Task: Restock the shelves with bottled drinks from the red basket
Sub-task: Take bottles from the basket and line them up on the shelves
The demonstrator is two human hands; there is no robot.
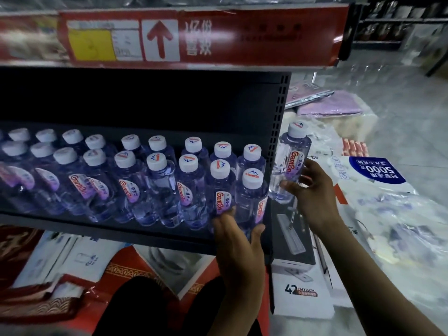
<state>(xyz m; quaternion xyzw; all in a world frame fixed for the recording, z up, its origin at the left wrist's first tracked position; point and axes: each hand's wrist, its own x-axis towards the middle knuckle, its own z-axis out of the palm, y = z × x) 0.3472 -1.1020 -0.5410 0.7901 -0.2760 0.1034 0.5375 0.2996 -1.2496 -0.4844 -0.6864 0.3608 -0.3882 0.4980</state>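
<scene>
Several clear water bottles with white caps and purple labels stand in rows on the dark shelf. My left hand grips the base of the front right bottle at the shelf's right end. My right hand holds another upright bottle in the air just outside the shelf's perforated right side panel. The red basket is not in view.
A red price strip with a white arrow card runs along the shelf above. Boxes, plastic-wrapped packs and purple packets lie on the floor to the right. Red and white packaging sits below the shelf.
</scene>
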